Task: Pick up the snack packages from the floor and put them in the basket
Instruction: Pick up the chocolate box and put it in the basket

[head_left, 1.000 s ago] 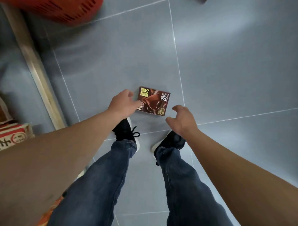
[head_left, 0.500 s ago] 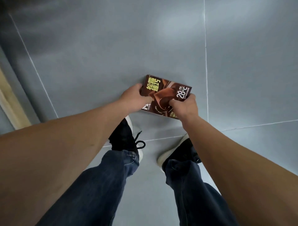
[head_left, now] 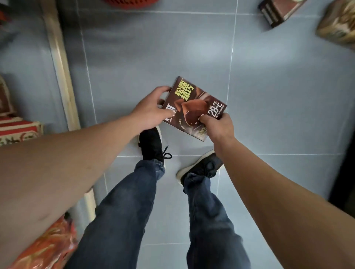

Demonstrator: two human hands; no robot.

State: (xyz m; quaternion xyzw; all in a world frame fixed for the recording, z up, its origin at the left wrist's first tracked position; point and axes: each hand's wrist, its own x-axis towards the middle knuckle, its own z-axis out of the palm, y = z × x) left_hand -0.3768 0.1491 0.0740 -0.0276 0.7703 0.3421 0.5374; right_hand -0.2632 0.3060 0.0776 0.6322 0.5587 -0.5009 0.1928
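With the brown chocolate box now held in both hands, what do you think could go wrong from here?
1. Both the left hand and the right hand grip the chocolate box only at its near edges, so it might tip or slip.
2. The red basket sits at the frame's top edge, barely visible, so the drop could miss.
3. Another brown box lies ahead on the floor, possibly underfoot.

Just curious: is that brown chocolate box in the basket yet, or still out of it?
Out. Both hands, left and right, hold the chocolate box above the floor; the red basket sits apart at the top edge.
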